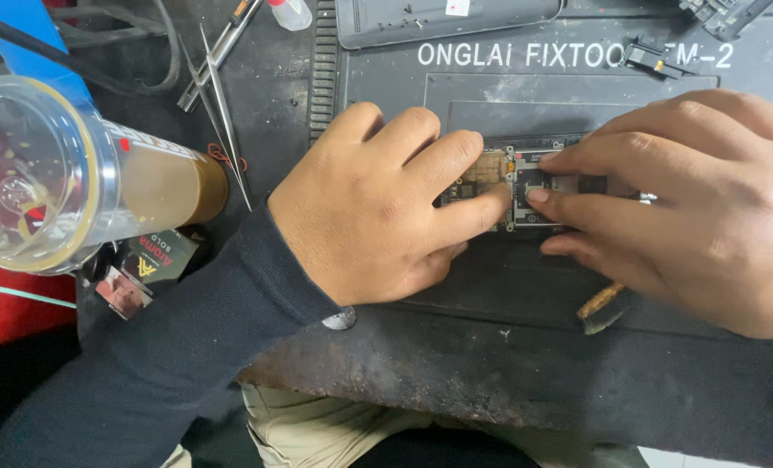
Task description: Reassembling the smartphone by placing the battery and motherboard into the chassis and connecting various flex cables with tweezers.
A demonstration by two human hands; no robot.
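Green-and-gold circuit board (512,186) pinned flat on a dark mat (490,277), mid-desk. Left hand (378,204) pressing its left end, fingers together on it. Right hand (690,208) pinching the right end, fingertips closed on the board. Brush (601,305) just below. Tweezers (221,104) and clear cup (65,173) well off left.

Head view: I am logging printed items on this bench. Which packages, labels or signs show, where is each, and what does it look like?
Small packet: left, under the cup, black with gold lettering.
Clear plastic cup: far left, on its side, brown liquid inside, a red and white printed band.
Work mat: under both hands, dark grey with white lettering along the top.
White sticker: top centre, on a grey case.
No screens.
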